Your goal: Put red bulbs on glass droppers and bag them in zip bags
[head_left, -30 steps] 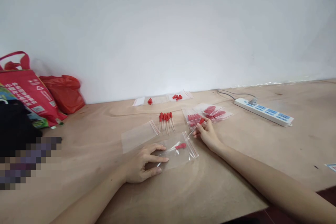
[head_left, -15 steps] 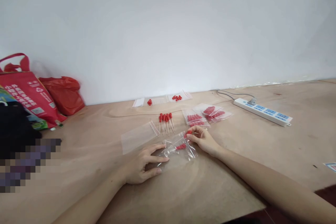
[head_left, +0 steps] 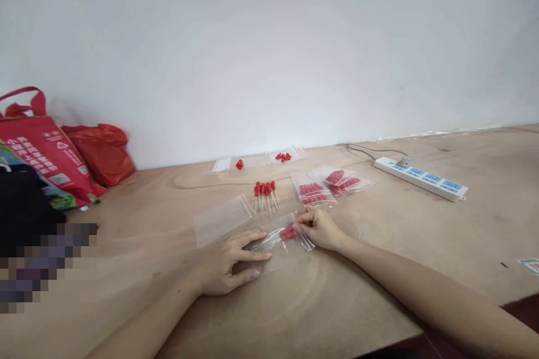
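Note:
A clear zip bag (head_left: 275, 258) lies on the table in front of me, with several red rubber bulbs (head_left: 288, 233) inside near its mouth. My left hand (head_left: 233, 261) rests with fingers spread on the bag's left side. At the bag's mouth, the fingers of my right hand (head_left: 318, 227) are closed on its upper edge; whether a bulb is also between the fingertips is hidden. Just beyond the bag lie several droppers (head_left: 266, 197) with red bulbs and pale, narrow stems. A flat clear zip bag (head_left: 223, 221) lies to their left.
Filled zip bags (head_left: 314, 189) of red bulbs overlap at the right. Along the wall lie more zip bags (head_left: 256, 161) and loose red bulbs (head_left: 283, 157). A power strip (head_left: 421, 178) sits far right, a red carrier bag (head_left: 46, 151) and red plastic bag (head_left: 103, 151) far left.
The red bulb in my right fingertips no longer shows, and more red shows inside the bag. My right hand has moved slightly left against the bag's mouth. My left hand stays put.

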`<state>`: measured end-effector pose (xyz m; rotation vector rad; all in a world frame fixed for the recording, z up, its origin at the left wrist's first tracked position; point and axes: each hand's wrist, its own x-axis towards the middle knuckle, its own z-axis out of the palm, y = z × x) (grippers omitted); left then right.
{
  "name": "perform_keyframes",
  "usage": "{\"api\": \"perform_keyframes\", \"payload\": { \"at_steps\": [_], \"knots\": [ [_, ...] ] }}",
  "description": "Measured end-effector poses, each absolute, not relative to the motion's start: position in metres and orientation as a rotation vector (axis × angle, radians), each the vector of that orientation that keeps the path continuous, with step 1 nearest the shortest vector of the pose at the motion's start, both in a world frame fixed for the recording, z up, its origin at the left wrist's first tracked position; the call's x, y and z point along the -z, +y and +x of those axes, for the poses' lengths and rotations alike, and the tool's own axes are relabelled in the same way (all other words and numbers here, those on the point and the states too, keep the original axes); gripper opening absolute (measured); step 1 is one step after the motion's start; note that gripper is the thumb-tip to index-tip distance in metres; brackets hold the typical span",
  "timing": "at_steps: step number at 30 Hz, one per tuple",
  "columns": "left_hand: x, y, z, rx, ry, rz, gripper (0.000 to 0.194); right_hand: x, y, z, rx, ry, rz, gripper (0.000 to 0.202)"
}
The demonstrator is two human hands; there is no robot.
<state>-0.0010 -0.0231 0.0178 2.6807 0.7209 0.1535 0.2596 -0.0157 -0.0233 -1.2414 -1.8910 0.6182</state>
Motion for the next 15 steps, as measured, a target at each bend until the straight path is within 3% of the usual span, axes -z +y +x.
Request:
{"api": "perform_keyframes", "payload": {
  "at_steps": [4,7,11,15],
  "knots": [
    [-0.019,-0.024,0.0,-0.199,0.704,2.694,0.035,0.03,-0.01,0.261,-0.647,-1.68,-1.372,0.006],
    [-0.018,-0.023,0.0,-0.205,0.689,2.707,0.035,0.026,-0.001,0.264,-0.522,-1.627,-1.346,0.011],
    [-0.014,-0.021,-0.001,-0.258,0.668,2.695,0.034,0.008,0.022,0.253,-0.32,-1.716,-1.407,0.017],
    [-0.011,-0.02,-0.002,-0.285,0.639,2.692,0.035,-0.002,0.052,0.225,-0.378,-1.845,-1.595,0.01]
  ]
}}
